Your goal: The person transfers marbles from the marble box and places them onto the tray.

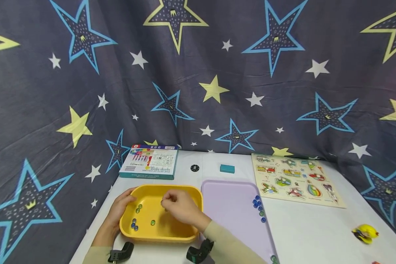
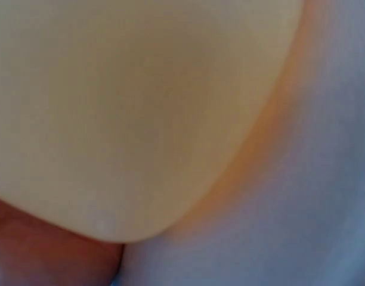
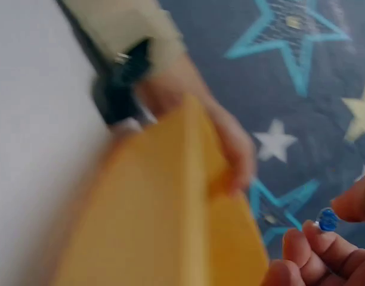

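A yellow tray [image 1: 165, 239] stands at the front left of the table in the head view. My left hand [image 1: 117, 209] grips its left side, the thumb over the rim. Between thumb and fingertips, my right hand [image 1: 182, 207] pinches a blue glass marble [image 3: 327, 220], seen in the right wrist view; the hand is above the tray's right half. Inside the tray lie a lone green marble [image 1: 153, 222], a pair of green marbles [image 1: 138, 208] and a few blue marbles [image 1: 134, 224] near the left wall. The left wrist view is filled by the blurred tray [image 2: 141, 119].
Right of the yellow tray lies a lilac tray [image 1: 227, 209] with several blue and green marbles [image 1: 258, 204] along its right edge. Behind are a boxed set [image 1: 150, 163], a black disc [image 1: 194, 168], a teal block [image 1: 227, 168] and a picture puzzle board [image 1: 295, 179]. A yellow toy [image 1: 365, 233] sits far right.
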The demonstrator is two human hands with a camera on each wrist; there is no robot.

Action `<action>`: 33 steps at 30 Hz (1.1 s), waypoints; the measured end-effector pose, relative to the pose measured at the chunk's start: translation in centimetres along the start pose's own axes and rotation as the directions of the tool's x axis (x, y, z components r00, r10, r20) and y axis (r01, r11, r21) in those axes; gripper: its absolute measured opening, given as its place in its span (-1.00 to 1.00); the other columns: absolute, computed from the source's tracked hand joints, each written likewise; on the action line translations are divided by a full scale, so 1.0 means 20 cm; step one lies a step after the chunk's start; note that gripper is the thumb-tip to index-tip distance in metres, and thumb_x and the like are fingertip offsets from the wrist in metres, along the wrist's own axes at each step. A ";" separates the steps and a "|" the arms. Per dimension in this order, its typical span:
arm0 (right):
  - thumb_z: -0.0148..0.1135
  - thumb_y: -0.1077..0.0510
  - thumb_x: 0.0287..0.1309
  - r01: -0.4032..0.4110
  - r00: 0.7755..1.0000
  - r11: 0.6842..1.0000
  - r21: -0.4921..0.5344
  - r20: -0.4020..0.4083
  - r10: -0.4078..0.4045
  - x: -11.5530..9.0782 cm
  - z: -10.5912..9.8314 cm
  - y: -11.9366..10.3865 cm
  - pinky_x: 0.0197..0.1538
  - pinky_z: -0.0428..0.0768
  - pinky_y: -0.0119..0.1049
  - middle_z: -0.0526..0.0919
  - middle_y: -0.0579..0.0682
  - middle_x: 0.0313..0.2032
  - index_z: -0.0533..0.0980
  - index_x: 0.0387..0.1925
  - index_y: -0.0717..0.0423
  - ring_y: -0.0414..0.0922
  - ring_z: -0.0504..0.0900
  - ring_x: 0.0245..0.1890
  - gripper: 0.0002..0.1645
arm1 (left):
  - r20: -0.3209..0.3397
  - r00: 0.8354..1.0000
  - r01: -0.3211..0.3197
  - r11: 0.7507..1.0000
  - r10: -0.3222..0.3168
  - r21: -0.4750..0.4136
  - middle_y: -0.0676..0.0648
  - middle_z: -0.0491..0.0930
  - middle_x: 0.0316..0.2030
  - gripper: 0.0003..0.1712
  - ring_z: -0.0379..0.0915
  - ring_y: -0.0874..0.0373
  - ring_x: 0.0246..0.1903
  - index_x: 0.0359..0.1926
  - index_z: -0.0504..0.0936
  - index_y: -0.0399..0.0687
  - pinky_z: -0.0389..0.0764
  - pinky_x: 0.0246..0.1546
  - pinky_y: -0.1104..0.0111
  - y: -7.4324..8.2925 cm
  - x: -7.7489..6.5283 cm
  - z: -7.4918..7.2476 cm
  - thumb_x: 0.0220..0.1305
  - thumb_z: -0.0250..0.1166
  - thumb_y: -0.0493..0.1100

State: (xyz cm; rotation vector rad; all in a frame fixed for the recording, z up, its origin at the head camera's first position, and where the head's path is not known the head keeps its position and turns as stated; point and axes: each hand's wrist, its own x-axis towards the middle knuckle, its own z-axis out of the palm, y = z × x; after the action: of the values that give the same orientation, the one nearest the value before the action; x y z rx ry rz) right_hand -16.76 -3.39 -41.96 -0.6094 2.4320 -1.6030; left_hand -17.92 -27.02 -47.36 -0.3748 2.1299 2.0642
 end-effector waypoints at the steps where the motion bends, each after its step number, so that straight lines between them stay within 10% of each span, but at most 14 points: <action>1: 0.09 0.07 0.03 0.002 1.000 1.000 0.025 -0.025 -0.001 0.00 -0.05 0.01 -0.60 0.38 -0.40 0.54 -0.14 -0.60 0.53 -0.51 -0.03 -0.25 0.41 -0.64 -0.87 | -0.001 1.000 -0.001 1.000 0.001 -0.004 -0.09 0.37 0.10 -0.48 0.29 -0.01 0.00 0.18 0.35 0.03 0.39 -0.04 0.36 0.00 0.00 0.00 0.15 -0.03 -0.17; 13: 0.17 0.22 0.07 -0.018 0.959 0.995 0.096 -0.279 0.044 -0.16 -0.42 0.08 -0.61 0.45 -0.39 0.59 0.06 -0.49 0.57 -0.31 0.20 -0.15 0.45 -0.60 -0.85 | 0.010 1.000 -0.012 0.999 0.012 -0.034 -0.11 0.39 0.08 -0.49 0.32 -0.01 -0.03 0.17 0.36 0.02 0.43 -0.07 0.36 0.00 0.01 0.00 0.15 -0.04 -0.19; 19: 0.22 0.18 0.02 -0.110 0.920 0.985 0.135 -0.360 0.153 -0.15 -0.50 0.34 -0.55 0.52 -0.23 0.57 -0.03 -0.51 0.56 -0.36 0.11 -0.15 0.44 -0.63 -0.90 | 0.016 1.000 -0.008 0.999 0.009 -0.034 -0.09 0.38 0.11 -0.49 0.31 0.00 0.01 0.18 0.35 0.02 0.42 -0.04 0.38 0.00 0.01 0.00 0.16 -0.04 -0.20; 33: 0.29 0.11 -0.10 -0.223 0.906 0.931 -0.289 -0.413 0.089 -0.16 -0.50 0.59 -0.41 0.39 -0.35 0.53 -0.18 -0.58 0.56 -0.47 -0.01 -0.23 0.41 -0.56 -0.91 | 0.000 1.000 0.000 1.000 0.000 -0.009 -0.09 0.39 0.09 -0.49 0.31 -0.02 -0.02 0.17 0.36 0.05 0.41 -0.05 0.36 0.00 0.00 0.00 0.14 -0.01 -0.17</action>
State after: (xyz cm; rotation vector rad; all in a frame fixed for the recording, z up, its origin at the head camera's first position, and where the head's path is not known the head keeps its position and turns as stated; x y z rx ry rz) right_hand -20.31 10.40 -48.94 -0.1201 2.9903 -1.3682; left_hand -17.90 -27.00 -47.30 -0.3763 2.1211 2.0741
